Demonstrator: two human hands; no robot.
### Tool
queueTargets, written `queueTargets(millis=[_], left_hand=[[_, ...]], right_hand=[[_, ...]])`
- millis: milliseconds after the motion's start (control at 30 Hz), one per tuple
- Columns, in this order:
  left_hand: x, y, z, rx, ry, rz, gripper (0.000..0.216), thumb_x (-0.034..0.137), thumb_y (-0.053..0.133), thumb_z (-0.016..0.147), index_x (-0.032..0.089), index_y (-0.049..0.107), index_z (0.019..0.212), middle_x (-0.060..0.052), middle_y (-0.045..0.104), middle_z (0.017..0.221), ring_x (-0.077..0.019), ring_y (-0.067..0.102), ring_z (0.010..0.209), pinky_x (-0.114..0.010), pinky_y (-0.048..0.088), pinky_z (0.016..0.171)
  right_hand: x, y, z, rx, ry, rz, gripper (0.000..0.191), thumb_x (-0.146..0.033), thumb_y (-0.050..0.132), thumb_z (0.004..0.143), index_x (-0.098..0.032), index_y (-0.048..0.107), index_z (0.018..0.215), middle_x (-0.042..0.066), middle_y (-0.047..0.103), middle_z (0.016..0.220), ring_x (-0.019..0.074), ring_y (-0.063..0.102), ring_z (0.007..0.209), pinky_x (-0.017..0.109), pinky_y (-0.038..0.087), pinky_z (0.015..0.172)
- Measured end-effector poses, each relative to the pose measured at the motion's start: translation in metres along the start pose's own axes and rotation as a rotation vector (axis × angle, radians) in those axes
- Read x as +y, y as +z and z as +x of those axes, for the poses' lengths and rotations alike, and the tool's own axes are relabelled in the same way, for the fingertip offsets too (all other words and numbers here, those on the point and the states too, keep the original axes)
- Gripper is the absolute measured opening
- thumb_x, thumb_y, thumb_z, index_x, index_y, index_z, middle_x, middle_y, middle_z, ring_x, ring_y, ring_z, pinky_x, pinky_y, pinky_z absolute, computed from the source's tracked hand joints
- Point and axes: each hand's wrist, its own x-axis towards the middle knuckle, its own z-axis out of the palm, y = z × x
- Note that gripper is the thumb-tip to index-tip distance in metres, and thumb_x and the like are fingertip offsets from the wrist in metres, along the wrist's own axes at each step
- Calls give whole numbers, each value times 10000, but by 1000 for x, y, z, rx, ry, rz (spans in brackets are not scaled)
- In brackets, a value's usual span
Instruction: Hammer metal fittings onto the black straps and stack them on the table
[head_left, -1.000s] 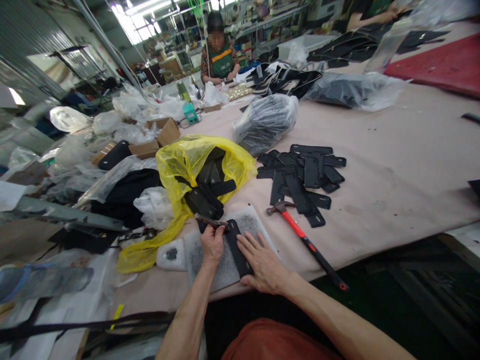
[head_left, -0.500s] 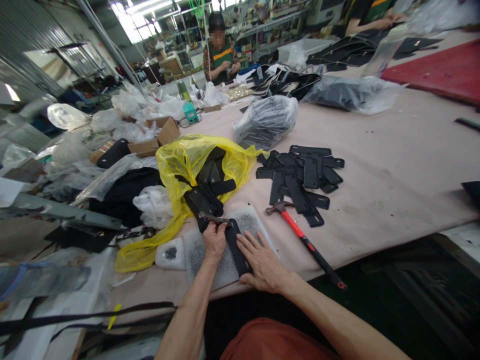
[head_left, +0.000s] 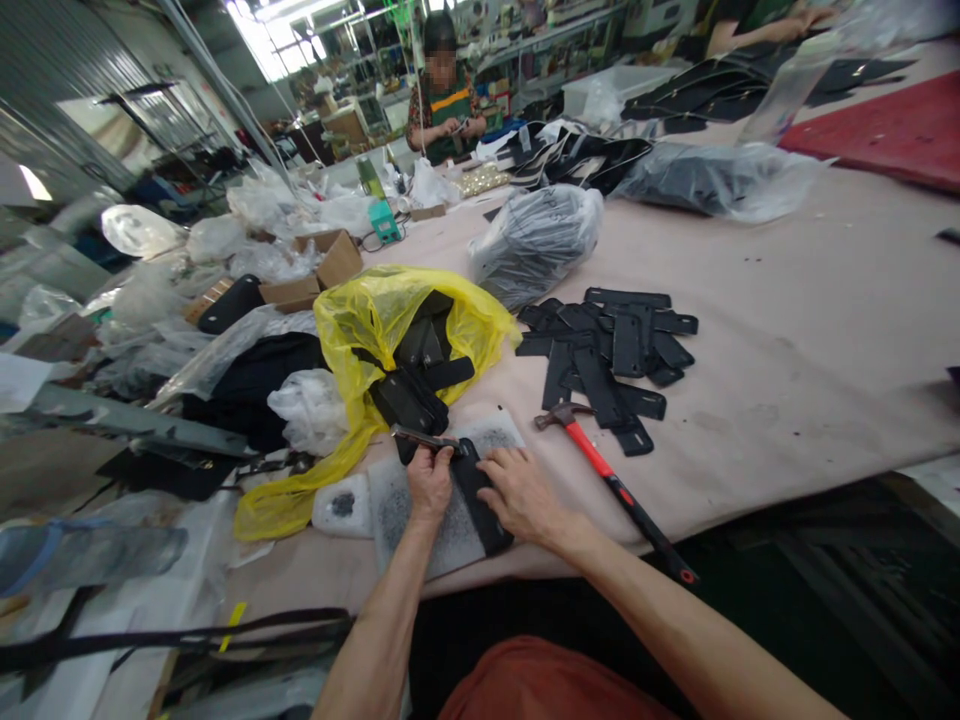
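Observation:
A black leather strip (head_left: 482, 500) lies on a grey-white foam pad (head_left: 450, 535) at the table's near edge. My left hand (head_left: 430, 482) grips a thin metal tool (head_left: 420, 437) against the strip's far end. Beside it, my right hand (head_left: 525, 493) presses flat on the strip's middle, fingers spread. A hammer with a red and black handle (head_left: 611, 485) rests on the table just right of my right hand.
An open yellow plastic bag (head_left: 390, 330) holds black pieces just beyond the pad. A loose pile of black strips (head_left: 607, 355) lies right of it. Farther back are a clear bag of dark parts (head_left: 534, 240), cardboard boxes (head_left: 311, 280) and a seated person (head_left: 446, 100).
My right hand has slid a little up the strip toward its far end. The left hand and tool stay almost in place. The view has shifted slightly.

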Motion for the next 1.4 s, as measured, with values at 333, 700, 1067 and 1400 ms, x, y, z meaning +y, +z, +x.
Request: queueTargets(millis=[333, 700, 1067, 1400], left_hand=[[-14, 2, 1, 42, -46, 36, 213, 324, 562, 857, 190, 692, 959, -61, 738, 909, -220, 683, 860, -339, 524, 827], [-9, 2, 1, 46, -41, 135, 179, 298, 557, 856, 188, 676, 932, -49, 728, 864, -202, 672, 821, -289, 496, 765], [-10, 6, 2, 58, 52, 259, 130, 272, 542, 865, 190, 641, 882, -68, 715, 813, -212, 671, 786, -275, 479, 711], [-7, 5, 0, 63, 23, 168, 160, 295, 557, 855, 191, 674, 888, -64, 720, 817, -222, 675, 790, -302, 498, 742]], right_hand=[[11, 19, 61, 8, 82, -119, 189, -238, 515, 930, -225, 682, 1019, 75, 621, 1033, 243, 517, 1009, 363, 335, 823], [18, 34, 67, 89, 72, -66, 128, -182, 550, 889, -202, 658, 823, 56, 622, 899, 223, 499, 912, 359, 298, 771], [21, 47, 49, 301, 4, 194, 136, -142, 483, 867, -196, 568, 776, 39, 607, 814, 196, 518, 834, 342, 356, 811], [10, 38, 13, 397, 159, 157, 174, -290, 534, 898, -186, 615, 1012, 90, 658, 986, 245, 566, 945, 415, 393, 887]])
